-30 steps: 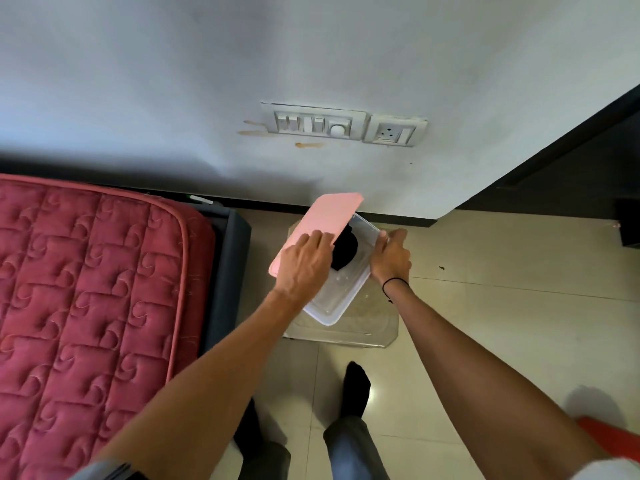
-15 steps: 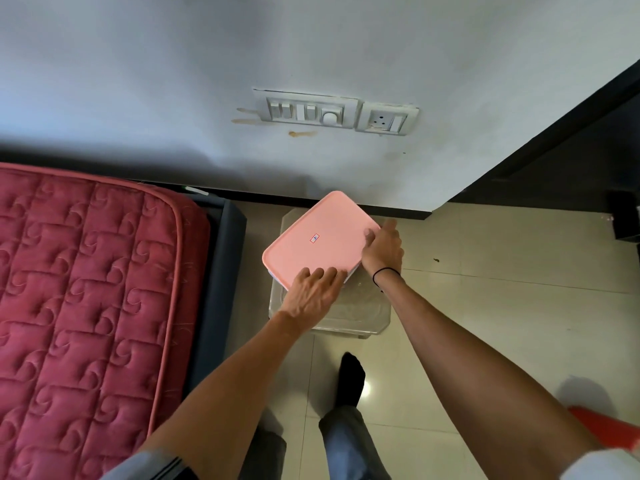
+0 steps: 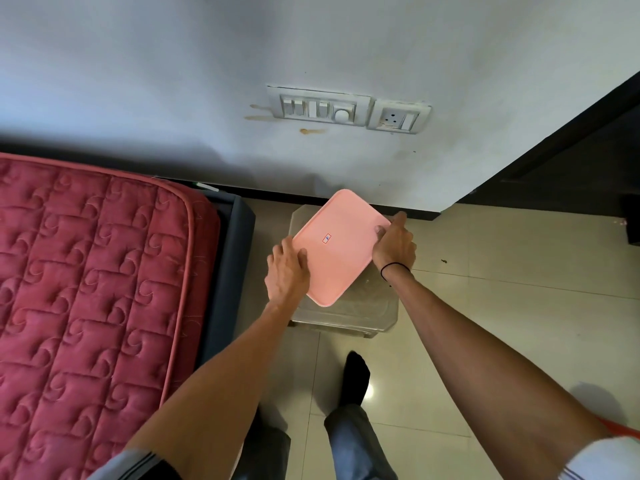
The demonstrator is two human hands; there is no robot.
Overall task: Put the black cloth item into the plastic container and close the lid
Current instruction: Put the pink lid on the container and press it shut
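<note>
A pink lid (image 3: 337, 247) lies flat over the plastic container, hiding the container body and the black cloth item. The container rests on a small translucent stool (image 3: 363, 306) by the wall. My left hand (image 3: 287, 268) presses on the lid's near-left edge with fingers curled over the rim. At the lid's right corner, my right hand (image 3: 394, 245) grips the edge, thumb on top.
A red quilted mattress (image 3: 90, 289) on a dark bed frame (image 3: 228, 271) stands close on the left. The white wall with a switch panel (image 3: 320, 107) and socket (image 3: 398, 116) is behind the stool. My socked foot (image 3: 355, 377) stands on the tiled floor below.
The lid came down from a tilted position over the open container and now lies flat on it. The black cloth is covered. My left hand shifted to the lid's left edge.
</note>
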